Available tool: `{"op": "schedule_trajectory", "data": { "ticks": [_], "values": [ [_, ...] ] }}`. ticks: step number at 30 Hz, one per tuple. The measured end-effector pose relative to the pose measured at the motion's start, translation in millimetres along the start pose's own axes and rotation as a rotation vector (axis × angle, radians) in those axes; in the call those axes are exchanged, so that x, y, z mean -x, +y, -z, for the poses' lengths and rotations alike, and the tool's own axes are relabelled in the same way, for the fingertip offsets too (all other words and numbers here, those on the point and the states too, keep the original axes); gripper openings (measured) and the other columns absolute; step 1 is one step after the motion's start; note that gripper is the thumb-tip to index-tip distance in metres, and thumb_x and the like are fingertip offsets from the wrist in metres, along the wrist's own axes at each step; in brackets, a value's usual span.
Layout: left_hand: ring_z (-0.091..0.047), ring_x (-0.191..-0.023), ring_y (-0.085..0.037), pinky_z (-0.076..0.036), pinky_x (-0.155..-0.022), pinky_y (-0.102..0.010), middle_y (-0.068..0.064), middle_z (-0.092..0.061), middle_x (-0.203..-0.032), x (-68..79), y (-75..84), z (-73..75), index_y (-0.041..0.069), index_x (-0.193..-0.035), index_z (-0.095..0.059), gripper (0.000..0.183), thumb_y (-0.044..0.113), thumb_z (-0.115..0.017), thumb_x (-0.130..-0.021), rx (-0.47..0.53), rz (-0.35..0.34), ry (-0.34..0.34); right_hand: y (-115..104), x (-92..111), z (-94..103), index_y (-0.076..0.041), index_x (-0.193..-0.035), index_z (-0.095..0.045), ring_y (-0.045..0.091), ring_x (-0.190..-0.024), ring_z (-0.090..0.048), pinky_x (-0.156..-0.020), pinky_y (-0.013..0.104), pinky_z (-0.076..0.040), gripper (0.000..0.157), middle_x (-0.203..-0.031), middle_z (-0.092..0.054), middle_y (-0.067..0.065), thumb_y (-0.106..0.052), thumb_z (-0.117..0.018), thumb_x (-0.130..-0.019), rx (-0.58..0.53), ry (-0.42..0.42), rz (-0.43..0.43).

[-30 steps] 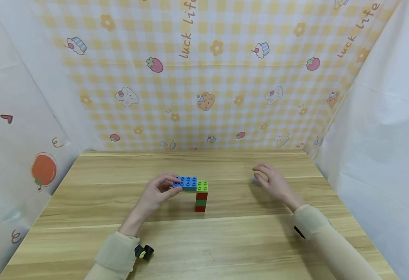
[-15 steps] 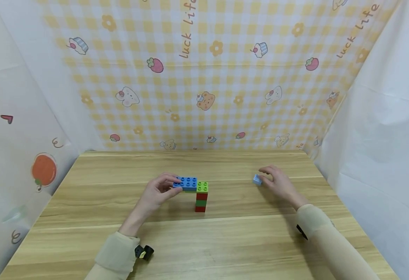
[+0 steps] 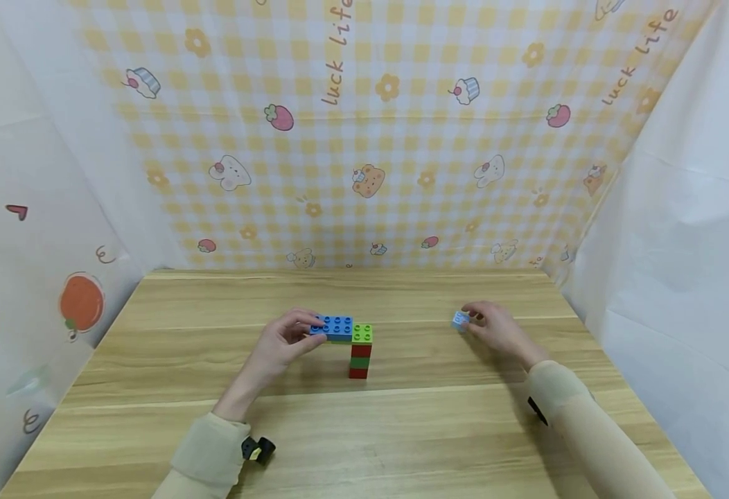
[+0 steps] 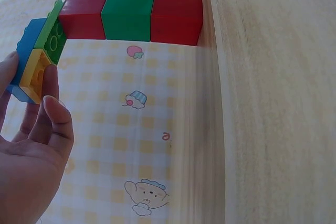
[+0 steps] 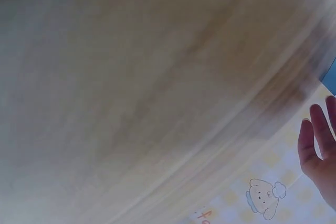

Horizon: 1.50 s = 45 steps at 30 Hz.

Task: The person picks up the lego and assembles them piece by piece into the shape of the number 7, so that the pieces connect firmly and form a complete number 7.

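My left hand (image 3: 280, 337) grips the end of a blue brick (image 3: 339, 326) between fingers and thumb. In the left wrist view a yellow brick (image 4: 32, 80) sits under it, against the fingertips. The blue brick meets a lime green brick (image 3: 362, 333), which caps an upright column of red brick (image 4: 176, 18), green brick (image 4: 127, 16) and another red brick (image 4: 84, 17). Over at the right, my right hand (image 3: 495, 329) has thumb and forefinger at the near side of a light blue brick (image 3: 460, 320), pinching it. The right wrist view catches only part of this hand.
The bricks stand on a wooden table (image 3: 402, 430). A yellow checked cloth (image 3: 396, 138) hangs behind its far edge, with white sheets (image 3: 670, 229) at both sides. A black wrist camera (image 3: 258, 450) sticks out from the left sleeve.
My right hand first drew back to the right from the light blue brick, then its fingertips closed in on it. The left hand and the column keep their place.
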<state>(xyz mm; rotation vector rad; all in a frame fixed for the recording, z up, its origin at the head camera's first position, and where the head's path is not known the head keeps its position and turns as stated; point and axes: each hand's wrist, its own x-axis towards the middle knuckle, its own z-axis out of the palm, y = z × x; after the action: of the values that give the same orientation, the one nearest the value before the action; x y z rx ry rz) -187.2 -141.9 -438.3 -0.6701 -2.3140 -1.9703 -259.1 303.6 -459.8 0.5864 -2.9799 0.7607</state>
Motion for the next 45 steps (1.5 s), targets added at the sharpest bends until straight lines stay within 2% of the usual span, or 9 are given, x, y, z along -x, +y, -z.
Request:
{"op": "schedule_trajectory", "data": {
  "ticks": [5, 12, 19, 28, 36, 45],
  "values": [
    [-0.061, -0.095, -0.026, -0.053, -0.077, -0.027, -0.017, -0.055, -0.126, -0.4, 0.4, -1.2, 0.002, -0.110, -0.067, 0.020, 0.006, -0.070, -0.091, 0.010, -0.004, -0.008, 3, -2, -0.4, 0.005, -0.121, -0.060, 0.029, -0.093, -0.062, -0.080, 0.046, -0.053, 0.038, -0.105, -0.064, 0.014, -0.014, -0.072, -0.090, -0.013, -0.032, -0.004],
    [-0.061, -0.095, -0.025, -0.053, -0.077, -0.027, -0.017, -0.055, -0.126, -0.2, -0.2, -1.9, 0.002, -0.110, -0.067, 0.020, 0.005, -0.069, -0.091, 0.010, -0.012, -0.006, 5, -6, -3.0, 0.005, -0.120, -0.061, 0.029, -0.095, -0.060, -0.082, 0.046, -0.052, 0.038, -0.108, -0.063, 0.014, -0.018, -0.071, -0.091, 0.006, -0.058, -0.029],
    [-0.061, -0.095, -0.027, -0.053, -0.077, -0.027, -0.016, -0.055, -0.126, 0.0, -0.7, -2.1, 0.002, -0.110, -0.067, 0.020, 0.007, -0.070, -0.091, 0.010, 0.002, -0.003, 4, -7, -2.8, 0.005, -0.118, -0.062, 0.028, -0.093, -0.059, -0.080, 0.046, -0.051, 0.036, -0.107, -0.062, 0.015, -0.016, -0.072, -0.090, 0.015, -0.062, -0.049],
    [-0.060, -0.095, -0.027, -0.052, -0.077, -0.027, -0.017, -0.055, -0.126, 1.1, -0.5, -1.5, 0.003, -0.110, -0.067, 0.020, 0.007, -0.069, -0.091, 0.006, 0.001, 0.002, -8, -12, -6.0, 0.001, -0.120, -0.062, 0.029, -0.098, -0.060, -0.084, 0.047, -0.051, 0.037, -0.108, -0.065, 0.011, -0.016, -0.073, -0.089, -0.017, -0.065, -0.034],
    [-0.060, -0.095, -0.026, -0.051, -0.077, -0.027, -0.017, -0.055, -0.126, 2.2, -1.1, -0.8, 0.003, -0.110, -0.067, 0.020, 0.007, -0.070, -0.091, 0.000, 0.003, 0.012, -37, -15, -8.1, -0.002, -0.121, -0.063, 0.031, -0.103, -0.060, -0.089, 0.050, -0.048, 0.037, -0.116, -0.065, 0.012, -0.016, -0.074, -0.088, 0.016, -0.062, 0.050],
    [-0.060, -0.093, -0.023, -0.051, -0.075, -0.027, -0.016, -0.055, -0.126, 3.0, -0.6, -1.2, 0.003, -0.110, -0.066, 0.020, 0.007, -0.070, -0.091, 0.003, 0.004, 0.012, -74, -15, -14.4, -0.003, -0.118, -0.066, 0.028, -0.099, -0.061, -0.086, 0.045, -0.050, 0.036, -0.111, -0.067, 0.008, -0.014, -0.077, -0.085, 0.031, -0.041, 0.217]
  ]
}}
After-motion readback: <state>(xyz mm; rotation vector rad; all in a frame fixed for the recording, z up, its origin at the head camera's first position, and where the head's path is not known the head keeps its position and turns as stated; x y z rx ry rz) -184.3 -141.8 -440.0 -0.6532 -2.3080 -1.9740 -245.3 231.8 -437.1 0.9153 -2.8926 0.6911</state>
